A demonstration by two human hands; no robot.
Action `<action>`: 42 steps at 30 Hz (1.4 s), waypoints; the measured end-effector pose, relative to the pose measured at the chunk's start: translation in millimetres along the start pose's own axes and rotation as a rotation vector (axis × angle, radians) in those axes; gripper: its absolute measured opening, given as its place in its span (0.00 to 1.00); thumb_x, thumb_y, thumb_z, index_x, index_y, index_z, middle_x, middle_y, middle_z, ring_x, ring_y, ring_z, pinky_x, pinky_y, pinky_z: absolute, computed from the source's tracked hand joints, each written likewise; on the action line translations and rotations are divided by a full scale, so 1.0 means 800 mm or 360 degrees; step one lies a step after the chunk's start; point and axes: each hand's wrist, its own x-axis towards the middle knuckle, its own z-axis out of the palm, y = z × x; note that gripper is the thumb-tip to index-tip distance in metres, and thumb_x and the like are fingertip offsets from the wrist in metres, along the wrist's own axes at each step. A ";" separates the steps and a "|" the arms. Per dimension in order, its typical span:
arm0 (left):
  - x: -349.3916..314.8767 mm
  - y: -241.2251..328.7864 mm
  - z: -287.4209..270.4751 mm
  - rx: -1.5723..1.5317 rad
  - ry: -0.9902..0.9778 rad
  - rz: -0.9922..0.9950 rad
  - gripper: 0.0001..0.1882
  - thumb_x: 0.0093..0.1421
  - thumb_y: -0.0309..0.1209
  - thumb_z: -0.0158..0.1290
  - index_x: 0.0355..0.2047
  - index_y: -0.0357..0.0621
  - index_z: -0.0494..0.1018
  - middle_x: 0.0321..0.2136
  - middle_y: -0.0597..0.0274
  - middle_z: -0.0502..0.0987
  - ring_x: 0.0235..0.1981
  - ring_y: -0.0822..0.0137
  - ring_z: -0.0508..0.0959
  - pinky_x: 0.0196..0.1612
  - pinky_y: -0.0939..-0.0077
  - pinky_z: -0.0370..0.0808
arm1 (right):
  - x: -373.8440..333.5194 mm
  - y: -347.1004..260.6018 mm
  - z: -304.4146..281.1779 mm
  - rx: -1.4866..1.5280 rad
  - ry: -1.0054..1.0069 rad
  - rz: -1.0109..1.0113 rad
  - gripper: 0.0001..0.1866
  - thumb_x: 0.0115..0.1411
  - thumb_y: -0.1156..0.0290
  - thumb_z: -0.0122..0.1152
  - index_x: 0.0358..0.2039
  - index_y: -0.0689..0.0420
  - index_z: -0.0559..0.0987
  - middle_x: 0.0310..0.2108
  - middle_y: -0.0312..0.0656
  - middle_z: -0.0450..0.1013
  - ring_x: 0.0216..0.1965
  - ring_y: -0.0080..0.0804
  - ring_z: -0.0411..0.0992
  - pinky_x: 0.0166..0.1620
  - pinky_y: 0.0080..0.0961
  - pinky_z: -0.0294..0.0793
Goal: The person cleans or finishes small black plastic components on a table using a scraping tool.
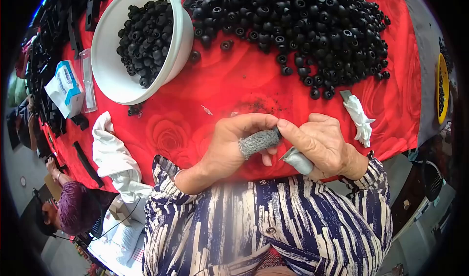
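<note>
Just in front of my body, my left hand (217,141) pinches a small black round part (278,131), mostly hidden by fingers. A grey knitted finger cover (258,144) is on one of its fingers. My right hand (327,146) meets it there, its thumb at the black part. In the right hand's curled fingers lies a small blade with a white-wrapped handle (299,162); how its edge sits is hard to see. Past the hands, black shavings (261,105) are scattered on the red tablecloth (220,75).
A big heap of black round parts (293,22) covers the far side. More fill a white bowl (101,56) at far left. A second wrapped blade (360,120) lies right, a white cloth (115,156) and tissue pack (67,88) left. Another person (80,207) sits at lower left.
</note>
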 end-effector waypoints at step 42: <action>0.070 0.074 -0.018 0.3112 0.1015 0.1266 0.14 0.47 0.21 0.53 0.37 0.37 0.70 0.33 0.53 0.70 0.32 0.54 0.74 0.31 0.64 0.72 | -0.001 -0.002 -0.004 0.0177 0.0203 -0.0038 0.19 0.46 0.74 0.60 0.40 0.65 0.71 0.17 0.37 0.66 0.13 0.30 0.62 0.19 0.26 0.59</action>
